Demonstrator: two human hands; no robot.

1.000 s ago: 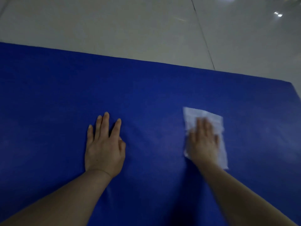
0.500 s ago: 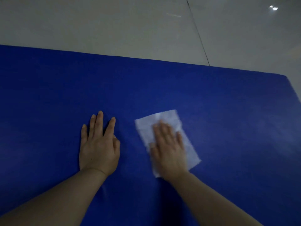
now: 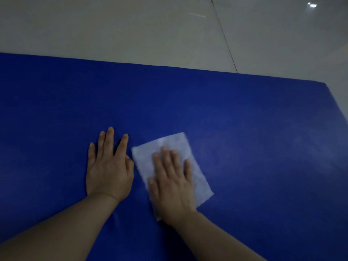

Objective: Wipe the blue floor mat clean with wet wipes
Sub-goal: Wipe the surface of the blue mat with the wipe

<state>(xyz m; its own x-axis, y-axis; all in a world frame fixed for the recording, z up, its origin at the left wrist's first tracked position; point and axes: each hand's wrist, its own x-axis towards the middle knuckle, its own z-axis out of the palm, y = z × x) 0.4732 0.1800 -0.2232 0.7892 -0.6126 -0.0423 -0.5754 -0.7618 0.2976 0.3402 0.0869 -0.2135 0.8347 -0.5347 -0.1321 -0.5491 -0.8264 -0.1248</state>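
The blue floor mat (image 3: pixel 254 140) fills most of the view and lies flat on the floor. A white wet wipe (image 3: pixel 169 146) is spread flat on it near the middle. My right hand (image 3: pixel 172 182) presses on the wipe with straight fingers and covers its near half. My left hand (image 3: pixel 108 166) rests flat on the bare mat just left of the wipe, fingers spread, its thumb side almost touching the wipe's left edge.
Pale glossy floor tiles (image 3: pixel 131 29) lie beyond the mat's far edge, with a dark grout line (image 3: pixel 224 36) running away. The mat's far right corner (image 3: pixel 324 84) shows at the right. A faint damp sheen marks the mat on the right.
My right hand has slid the wipe leftward across the mat, from well right of the left hand to right beside it. The left hand stayed pressed in place.
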